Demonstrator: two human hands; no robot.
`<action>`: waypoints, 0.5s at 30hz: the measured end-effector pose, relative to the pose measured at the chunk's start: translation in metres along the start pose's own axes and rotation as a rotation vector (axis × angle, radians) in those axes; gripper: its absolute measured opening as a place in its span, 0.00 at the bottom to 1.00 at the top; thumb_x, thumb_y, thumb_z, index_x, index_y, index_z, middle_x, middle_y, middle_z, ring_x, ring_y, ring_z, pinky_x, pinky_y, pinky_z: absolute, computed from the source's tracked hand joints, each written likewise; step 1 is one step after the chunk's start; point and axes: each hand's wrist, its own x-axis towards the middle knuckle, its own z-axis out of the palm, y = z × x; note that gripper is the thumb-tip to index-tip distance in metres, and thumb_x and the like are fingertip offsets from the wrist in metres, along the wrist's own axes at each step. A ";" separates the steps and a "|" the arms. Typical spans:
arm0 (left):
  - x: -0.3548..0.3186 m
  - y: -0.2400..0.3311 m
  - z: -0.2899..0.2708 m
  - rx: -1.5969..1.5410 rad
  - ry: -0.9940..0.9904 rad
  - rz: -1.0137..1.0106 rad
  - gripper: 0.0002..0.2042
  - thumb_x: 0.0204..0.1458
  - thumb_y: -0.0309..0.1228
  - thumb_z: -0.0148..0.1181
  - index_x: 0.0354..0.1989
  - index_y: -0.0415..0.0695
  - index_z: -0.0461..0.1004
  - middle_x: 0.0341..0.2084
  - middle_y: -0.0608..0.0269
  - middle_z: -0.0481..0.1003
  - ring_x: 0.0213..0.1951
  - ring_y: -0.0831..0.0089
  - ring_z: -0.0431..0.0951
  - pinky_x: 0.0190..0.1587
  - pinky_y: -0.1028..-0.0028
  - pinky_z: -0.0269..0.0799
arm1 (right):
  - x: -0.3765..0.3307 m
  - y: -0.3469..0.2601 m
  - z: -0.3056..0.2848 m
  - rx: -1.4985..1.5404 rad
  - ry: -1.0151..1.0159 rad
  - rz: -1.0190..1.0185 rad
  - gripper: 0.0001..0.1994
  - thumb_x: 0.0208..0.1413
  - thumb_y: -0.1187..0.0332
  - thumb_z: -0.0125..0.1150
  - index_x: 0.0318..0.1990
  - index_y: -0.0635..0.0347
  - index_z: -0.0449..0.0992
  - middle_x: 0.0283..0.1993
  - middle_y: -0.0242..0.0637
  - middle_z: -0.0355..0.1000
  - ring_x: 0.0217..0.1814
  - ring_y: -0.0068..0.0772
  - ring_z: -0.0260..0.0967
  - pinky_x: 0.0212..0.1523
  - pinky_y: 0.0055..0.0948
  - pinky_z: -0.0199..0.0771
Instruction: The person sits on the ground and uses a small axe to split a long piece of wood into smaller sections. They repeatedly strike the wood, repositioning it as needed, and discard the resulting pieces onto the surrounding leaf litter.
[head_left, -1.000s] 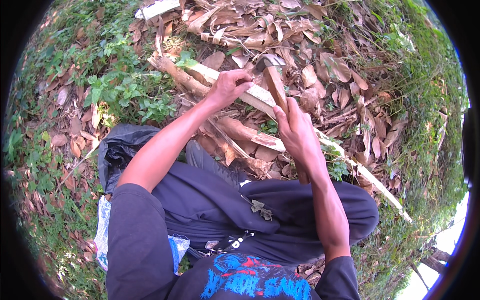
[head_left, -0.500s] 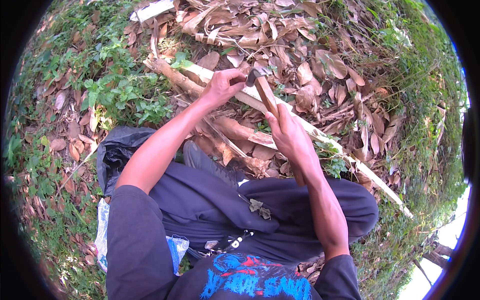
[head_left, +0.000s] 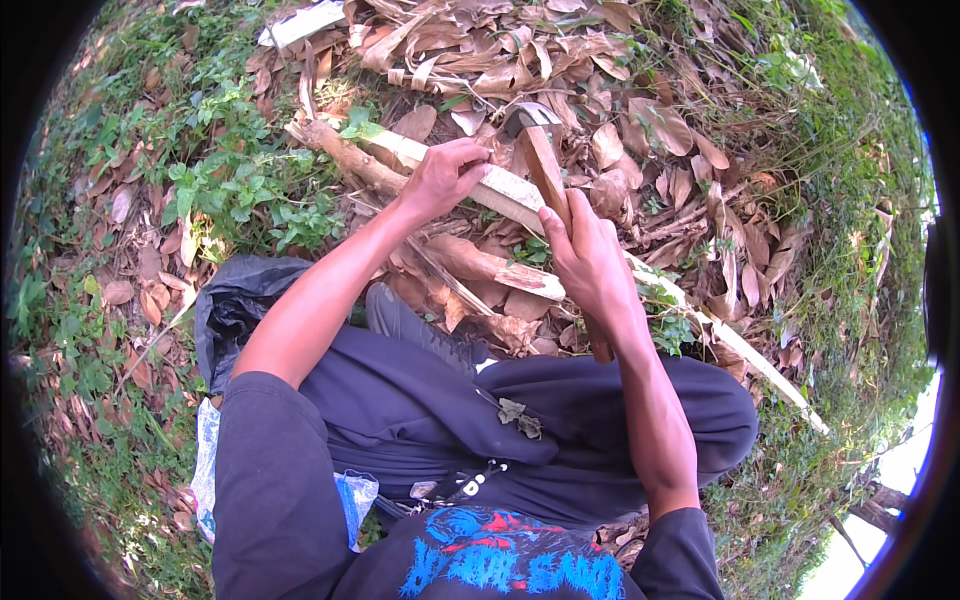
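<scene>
In my right hand (head_left: 595, 255) is a claw hammer (head_left: 546, 170), gripped round its wooden handle. Its dark metal head points away from me, over the far side of a long pale wooden strip (head_left: 510, 192). The handle's end shows below my wrist. My left hand (head_left: 445, 178) rests over the strip, left of the hammer head, with thumb and fingers pinched together. Whatever lies between those fingertips is too small or hidden to make out. The strip slants from upper left to lower right, passing under both hands.
Beneath the strip lie a brown branch (head_left: 355, 160) and a split log piece (head_left: 490, 268). Dry leaves (head_left: 480, 50) cover the ground ahead, with green plants (head_left: 250, 190) at the left. A black plastic bag (head_left: 225, 310) sits beside my left knee.
The hammer head has moved up and to the right, away from my left fingertips. My right hand has shifted slightly right with it. My left hand stays nearly in place.
</scene>
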 end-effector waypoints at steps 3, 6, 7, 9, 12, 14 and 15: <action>-0.001 0.000 0.000 0.016 -0.008 0.014 0.09 0.56 0.29 0.62 0.38 0.34 0.78 0.31 0.53 0.78 0.35 0.62 0.80 0.39 0.68 0.74 | 0.000 -0.002 0.000 -0.013 -0.013 0.011 0.14 0.68 0.58 0.47 0.45 0.62 0.63 0.36 0.64 0.71 0.40 0.74 0.66 0.42 0.61 0.62; 0.000 0.001 0.000 0.029 -0.010 0.045 0.09 0.56 0.29 0.62 0.38 0.34 0.78 0.31 0.52 0.78 0.35 0.61 0.80 0.38 0.67 0.74 | 0.001 0.004 0.003 -0.025 -0.007 -0.014 0.14 0.68 0.58 0.48 0.45 0.62 0.63 0.36 0.64 0.71 0.40 0.74 0.66 0.42 0.61 0.62; 0.001 0.001 0.000 0.033 -0.014 0.054 0.09 0.56 0.29 0.62 0.38 0.34 0.78 0.31 0.51 0.78 0.35 0.61 0.80 0.38 0.67 0.74 | 0.001 0.004 0.003 -0.035 0.005 -0.023 0.14 0.68 0.58 0.48 0.45 0.62 0.63 0.35 0.64 0.71 0.40 0.74 0.66 0.41 0.61 0.62; 0.002 0.002 -0.001 0.059 -0.028 0.042 0.09 0.57 0.29 0.62 0.38 0.33 0.78 0.32 0.51 0.78 0.35 0.61 0.81 0.38 0.67 0.74 | 0.001 0.004 0.004 -0.053 0.027 -0.041 0.14 0.68 0.58 0.48 0.45 0.62 0.63 0.35 0.64 0.71 0.40 0.74 0.66 0.41 0.61 0.63; 0.002 0.001 -0.001 0.067 -0.015 0.055 0.09 0.57 0.29 0.61 0.37 0.33 0.78 0.31 0.51 0.78 0.35 0.60 0.81 0.38 0.67 0.75 | 0.001 0.004 0.005 -0.046 0.031 -0.053 0.14 0.68 0.58 0.48 0.44 0.62 0.63 0.34 0.64 0.72 0.39 0.73 0.67 0.40 0.61 0.63; 0.002 0.001 0.000 0.061 0.001 0.070 0.09 0.57 0.29 0.61 0.37 0.33 0.78 0.31 0.51 0.78 0.35 0.60 0.80 0.38 0.67 0.75 | 0.001 0.004 0.005 -0.035 0.028 -0.049 0.14 0.68 0.59 0.48 0.43 0.63 0.63 0.34 0.64 0.71 0.39 0.73 0.67 0.40 0.61 0.63; 0.002 0.001 0.000 0.057 0.007 0.074 0.09 0.57 0.29 0.61 0.37 0.33 0.78 0.31 0.51 0.78 0.34 0.60 0.80 0.38 0.66 0.74 | 0.001 0.004 0.005 -0.030 0.027 -0.047 0.14 0.68 0.59 0.48 0.43 0.63 0.63 0.34 0.65 0.71 0.38 0.73 0.68 0.39 0.61 0.63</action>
